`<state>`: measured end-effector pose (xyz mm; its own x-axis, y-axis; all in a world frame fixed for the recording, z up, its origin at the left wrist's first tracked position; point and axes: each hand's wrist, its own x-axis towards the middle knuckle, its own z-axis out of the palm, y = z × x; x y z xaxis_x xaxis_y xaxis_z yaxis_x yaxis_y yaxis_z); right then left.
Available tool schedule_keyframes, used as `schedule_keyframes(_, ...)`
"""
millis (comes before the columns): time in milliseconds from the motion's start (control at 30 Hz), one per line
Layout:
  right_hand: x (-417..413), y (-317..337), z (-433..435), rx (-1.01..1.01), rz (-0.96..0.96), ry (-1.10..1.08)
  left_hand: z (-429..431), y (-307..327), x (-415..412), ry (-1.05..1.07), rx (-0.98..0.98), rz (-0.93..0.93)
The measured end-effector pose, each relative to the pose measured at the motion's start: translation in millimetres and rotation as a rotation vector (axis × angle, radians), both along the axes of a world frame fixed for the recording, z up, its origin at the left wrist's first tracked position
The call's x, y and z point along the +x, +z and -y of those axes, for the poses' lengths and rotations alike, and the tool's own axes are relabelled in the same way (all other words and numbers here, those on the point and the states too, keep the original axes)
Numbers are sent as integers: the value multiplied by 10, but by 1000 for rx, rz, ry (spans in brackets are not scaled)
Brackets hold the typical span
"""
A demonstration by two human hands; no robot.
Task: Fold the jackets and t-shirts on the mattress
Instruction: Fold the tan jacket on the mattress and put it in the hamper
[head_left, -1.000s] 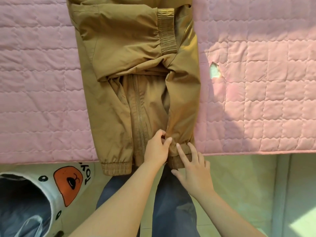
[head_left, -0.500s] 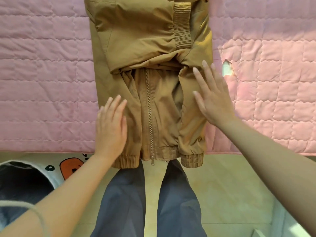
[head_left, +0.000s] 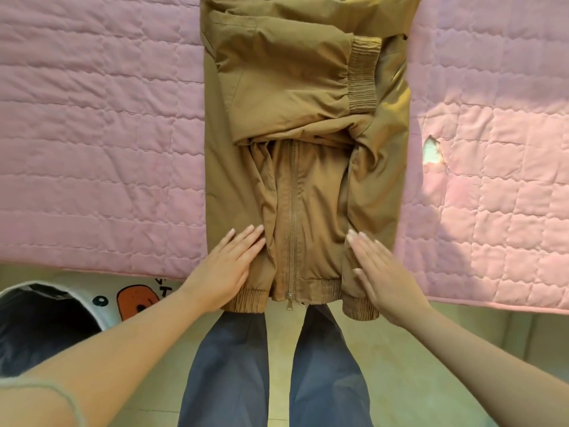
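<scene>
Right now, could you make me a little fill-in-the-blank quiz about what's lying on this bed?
1. The brown jacket lies on a quilted cover coloured ____.
2. The left hand and right hand rest flat on either side of the jacket's ____.
3. A folded sleeve's ribbed cuff ends on the person's ____ side.

Missing words: pink; zipper; right.

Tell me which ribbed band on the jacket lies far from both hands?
The sleeve cuff, high on the folded sleeve; the hem bands lie beside the left hand and right hand.
</scene>
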<state>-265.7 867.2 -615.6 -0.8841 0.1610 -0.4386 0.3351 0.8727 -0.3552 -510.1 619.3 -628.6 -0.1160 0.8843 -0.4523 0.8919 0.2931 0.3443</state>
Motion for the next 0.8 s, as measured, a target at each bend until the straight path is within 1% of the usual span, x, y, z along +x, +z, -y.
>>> schedule_keyframes(33, 44, 28, -112, 9, -46, -14, 47, 33, -65, -9, 26, -12)
schedule_keyframes(100, 65, 80, -352, 125, -59, -1, 113, 83, -208, 32, 18, -102)
schedule_keyframes(167, 29, 79, -522, 249, -40, 69, 136, 84, -336, 65, -40, -170)
schedule_keyframes(233, -66, 14, -615, 312, -20, 162, 108, 37, -419, 4, -56, -206)
schedule_keyframes(300, -223, -94, -658, 344, -13, 241, 30, -27, -468, -30, -44, -237)
schedule_keyframes(400, -473, -174, -656, 308, 16, 265, -97, -83, -503, 98, -71, -263)
schedule_keyframes(467, -562, -180, -656, 231, 29, 228, -132, -96, -572, 127, -81, -225)
schedule_keyframes(567, -611, -156, -705, 49, 50, 117, -161, -40, -743, 115, -95, -105)
schedule_keyframes(600, -635, -122, -729, -51, 47, 54, -175, -16, -788, 115, -111, -44)
schedule_keyframes(667, -737, 22, -810, -326, 56, -113, -228, 72, -865, 175, -152, 154)
schedule_keyframes(733, -891, 240, -943, -555, 107, -301, -305, 189, -1006, 329, -153, 371)
schedule_keyframes(767, -964, 337, -1012, -623, 112, -424, -353, 239, -1081, 451, -147, 460)
schedule_keyframes(800, -1064, 405, -1100, -645, 74, -563, -446, 277, -1195, 607, -145, 534)
